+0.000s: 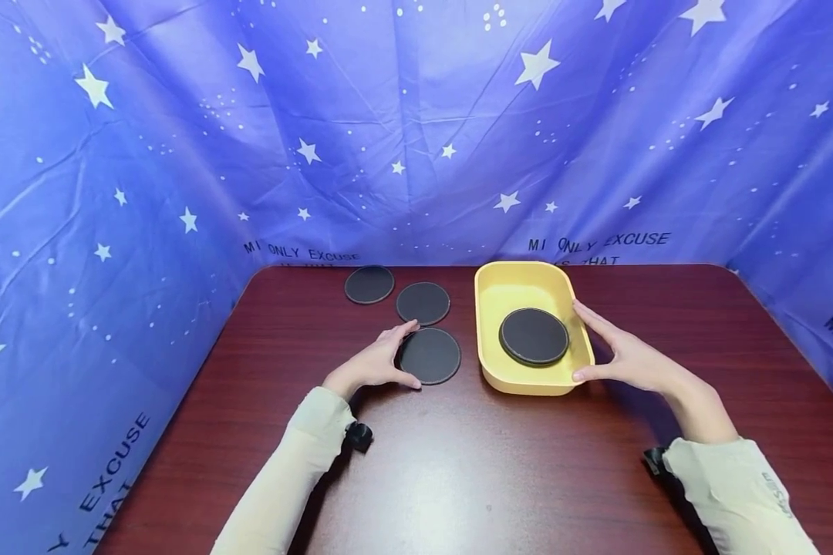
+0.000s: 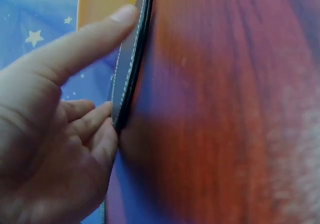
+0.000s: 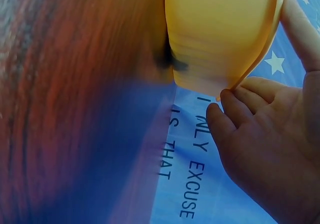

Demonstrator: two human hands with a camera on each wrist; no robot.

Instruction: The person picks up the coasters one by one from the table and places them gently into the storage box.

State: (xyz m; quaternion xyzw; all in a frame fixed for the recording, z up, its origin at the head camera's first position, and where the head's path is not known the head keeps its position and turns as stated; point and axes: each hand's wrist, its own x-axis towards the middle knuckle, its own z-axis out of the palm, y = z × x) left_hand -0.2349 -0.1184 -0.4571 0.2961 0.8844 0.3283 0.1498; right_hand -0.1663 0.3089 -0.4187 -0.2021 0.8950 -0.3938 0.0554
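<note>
A round black coaster (image 1: pixel 430 358) with pale stitching round its edge lies at the desk (image 1: pixel 416 470), just right of my left hand (image 1: pixel 371 362); thumb and fingers are spread wide across it, gripping it at the edge. Just beyond those fingertips lies a second coaster (image 1: pixel 423 304), and farther ahead of the same hand a third coaster (image 1: pixel 369 284). Past a strip of desk, to the right of my left hand, stands a yellow tray (image 1: pixel 527 385); my right hand (image 1: pixel 639 358) spans its right side and holds it, thumb at the near corner. Inside, left of my right hand, lies a fourth coaster (image 1: pixel 534 337), thicker-looking than the others. Pale sleeves (image 1: pixel 278 478) run back from both hands, and a star-printed curtain (image 1: pixel 403 116) hangs beyond them.
</note>
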